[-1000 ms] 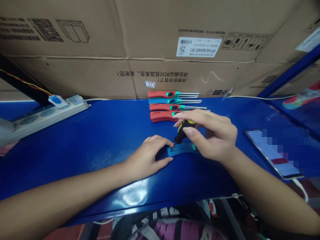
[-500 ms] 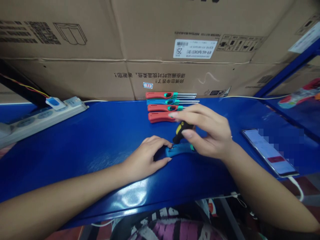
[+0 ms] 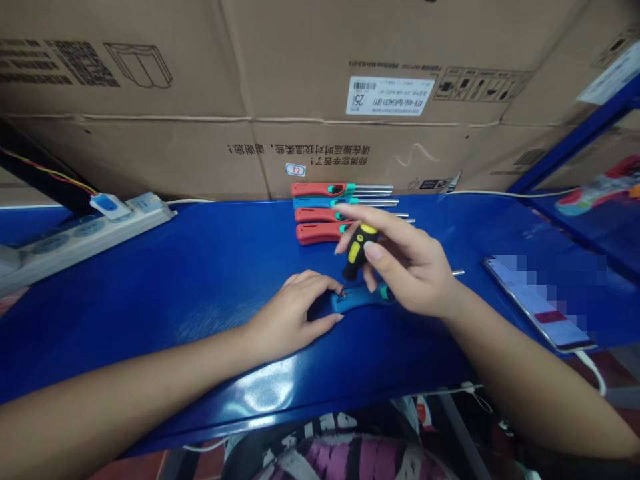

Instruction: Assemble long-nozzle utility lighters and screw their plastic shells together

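Observation:
My left hand (image 3: 287, 317) rests on the blue table, thumb and forefinger closed around the butt end of a blue gas lighter (image 3: 361, 301). This lighter lies flat, its metal tube pointing right and partly hidden. In my right hand (image 3: 417, 267) is a short black and yellow screwdriver (image 3: 356, 253), tilted, with its tip down at the lighter's left end. How the tip meets the lighter is too small to tell. Behind the screwdriver several lighters lie in a row, among them a red lighter (image 3: 320, 233) nearest me and a blue lighter (image 3: 311, 203).
Cardboard boxes (image 3: 170, 157) wall off the back of the blue table (image 3: 210, 267). On the left stands a power strip (image 3: 85, 233) with a plug in it. A phone (image 3: 537, 303) on a white cable lies at the right.
My right hand has shifted slightly left and its fingers have turned around the screwdriver, whose handle now stands more upright. My left hand and the blue lighter have stayed in place.

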`<action>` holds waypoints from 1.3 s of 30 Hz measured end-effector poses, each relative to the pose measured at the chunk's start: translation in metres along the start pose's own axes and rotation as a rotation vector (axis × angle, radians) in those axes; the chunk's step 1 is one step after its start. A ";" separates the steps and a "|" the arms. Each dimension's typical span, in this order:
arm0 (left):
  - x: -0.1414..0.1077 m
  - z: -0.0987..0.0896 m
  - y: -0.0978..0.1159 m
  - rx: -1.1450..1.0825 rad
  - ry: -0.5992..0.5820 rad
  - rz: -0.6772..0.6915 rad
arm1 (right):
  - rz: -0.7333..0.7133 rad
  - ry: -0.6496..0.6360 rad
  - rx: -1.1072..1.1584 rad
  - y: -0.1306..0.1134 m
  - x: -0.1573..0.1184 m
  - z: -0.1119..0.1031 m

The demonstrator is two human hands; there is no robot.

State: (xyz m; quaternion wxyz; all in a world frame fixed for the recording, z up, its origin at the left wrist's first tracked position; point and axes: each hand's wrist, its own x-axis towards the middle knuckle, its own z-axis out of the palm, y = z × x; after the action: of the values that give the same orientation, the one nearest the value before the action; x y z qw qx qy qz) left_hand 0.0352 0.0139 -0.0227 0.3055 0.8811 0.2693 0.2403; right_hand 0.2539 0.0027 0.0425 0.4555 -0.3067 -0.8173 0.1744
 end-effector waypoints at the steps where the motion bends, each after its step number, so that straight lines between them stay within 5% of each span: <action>1: 0.000 0.000 0.000 0.002 0.001 0.003 | -0.032 0.040 -0.042 0.001 0.000 0.000; 5: -0.001 0.001 -0.001 0.009 0.001 0.013 | -0.226 0.134 -0.272 0.001 0.002 -0.001; 10: -0.001 0.001 -0.001 0.011 0.003 0.009 | -0.034 -0.016 -0.005 -0.003 0.002 -0.003; 15: 0.000 0.000 0.000 0.006 0.002 0.010 | -0.238 0.100 -0.254 -0.001 0.003 -0.006; 20: -0.001 0.001 -0.001 0.008 0.008 0.011 | 0.023 -0.099 0.031 -0.003 0.000 -0.003; 26: -0.001 0.002 -0.001 0.031 0.014 0.028 | -0.225 0.063 -0.291 -0.004 0.000 -0.005; 31: 0.000 0.001 0.001 0.010 0.003 -0.003 | -0.046 -0.043 -0.131 -0.005 0.000 -0.006; 36: 0.000 0.000 0.000 0.005 0.004 0.001 | -0.202 0.107 -0.346 -0.004 0.000 -0.005; 39: 0.000 0.000 0.000 0.001 0.001 0.003 | -0.084 0.018 -0.152 -0.006 0.000 -0.004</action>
State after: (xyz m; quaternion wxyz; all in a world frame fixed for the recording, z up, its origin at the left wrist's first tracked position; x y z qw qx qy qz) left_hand 0.0355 0.0134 -0.0227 0.3046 0.8815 0.2681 0.2414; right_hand 0.2555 -0.0020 0.0479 0.4453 -0.3074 -0.8362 0.0898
